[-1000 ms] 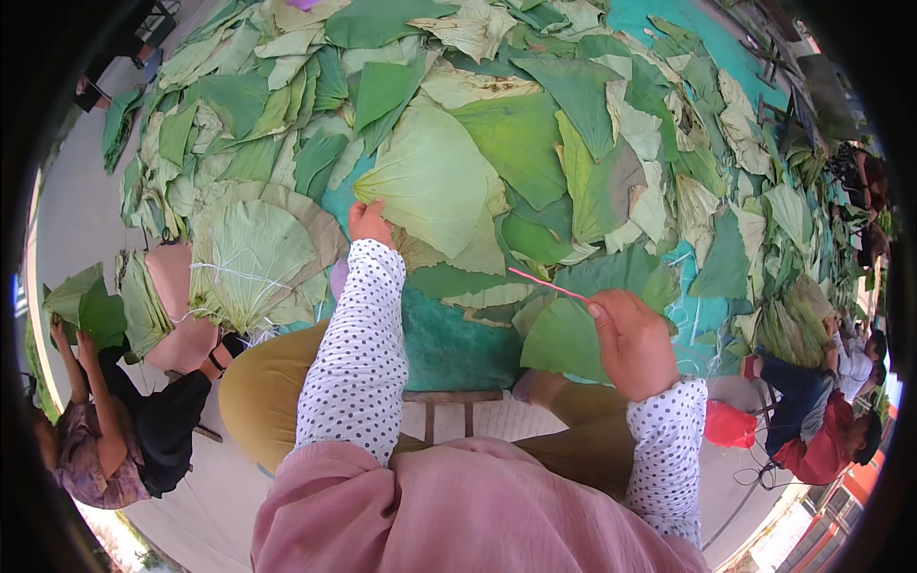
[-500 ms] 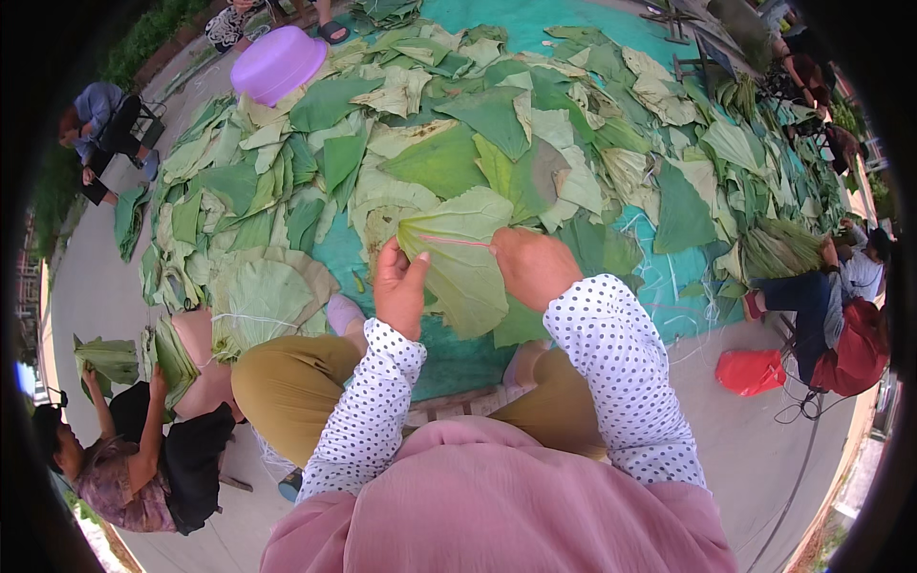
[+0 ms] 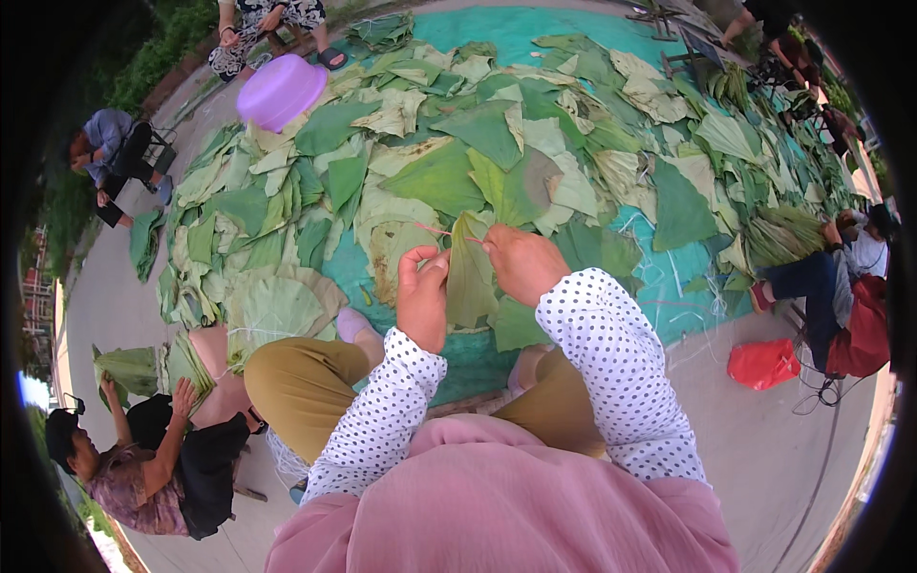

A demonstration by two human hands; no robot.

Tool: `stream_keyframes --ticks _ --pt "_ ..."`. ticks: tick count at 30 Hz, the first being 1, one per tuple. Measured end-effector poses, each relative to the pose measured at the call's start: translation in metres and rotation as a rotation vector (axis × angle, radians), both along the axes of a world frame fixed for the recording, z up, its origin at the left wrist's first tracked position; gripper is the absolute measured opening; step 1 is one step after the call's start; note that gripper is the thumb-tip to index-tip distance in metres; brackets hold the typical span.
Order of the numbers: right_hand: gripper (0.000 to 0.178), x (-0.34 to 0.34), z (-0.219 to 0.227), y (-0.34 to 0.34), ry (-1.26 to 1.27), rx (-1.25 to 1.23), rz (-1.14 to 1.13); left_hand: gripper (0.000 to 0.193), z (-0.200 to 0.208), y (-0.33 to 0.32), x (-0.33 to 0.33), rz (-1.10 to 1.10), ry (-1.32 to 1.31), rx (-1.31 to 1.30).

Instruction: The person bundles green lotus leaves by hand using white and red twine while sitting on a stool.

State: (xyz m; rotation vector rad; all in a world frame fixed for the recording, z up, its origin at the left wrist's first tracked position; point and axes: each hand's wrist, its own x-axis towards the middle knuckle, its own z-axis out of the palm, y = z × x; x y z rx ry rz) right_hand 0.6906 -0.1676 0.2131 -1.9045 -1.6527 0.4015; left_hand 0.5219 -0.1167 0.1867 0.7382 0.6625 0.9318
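A green leaf (image 3: pixel 468 282), gathered into a narrow fold, hangs between my two hands above the leaf pile. Its left edge is by the closed thumb and forefinger of my left hand (image 3: pixel 422 298). My right hand (image 3: pixel 525 267) is closed at the leaf's upper right, its fingertips pinching a thin pink string (image 3: pixel 435 229). That string crosses near the top of the leaf, its loose end sticking out to the left. Whether the right fingers also grip the leaf is hidden.
Flat leaves (image 3: pixel 334 124) cover much of a green ground sheet (image 3: pixel 468 31). A purple basin (image 3: pixel 280 93) stands at the far left, a red bag (image 3: pixel 764 364) to the right. White strings (image 3: pixel 673 272) lie right of my hands. Several people sit around, one with leaves (image 3: pixel 129 371) at left.
The leaf has gone from spread wide to folded narrow. My left hand has moved right, closer to my right hand, and the string's end now points out leftward.
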Motion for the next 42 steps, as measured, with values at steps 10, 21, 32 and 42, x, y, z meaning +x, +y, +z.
stream_keyframes --ticks 10,21,32,42 --pt "0.019 -0.003 -0.009 -0.061 0.172 0.025 0.077 0.006 -0.031 -0.041 0.022 -0.207 0.252 -0.012" --pt "0.043 0.006 0.001 -0.057 0.370 0.065 0.266 0.009 -0.027 -0.035 0.033 -0.249 0.360 0.061" --pt "0.021 0.097 -0.055 -0.101 -0.004 -0.233 0.369 0.018 -0.045 -0.033 0.054 -0.197 0.362 0.054" --pt "0.025 0.191 -0.178 -0.157 -0.161 -0.766 0.302 0.013 -0.031 -0.037 0.059 -0.225 0.305 0.023"
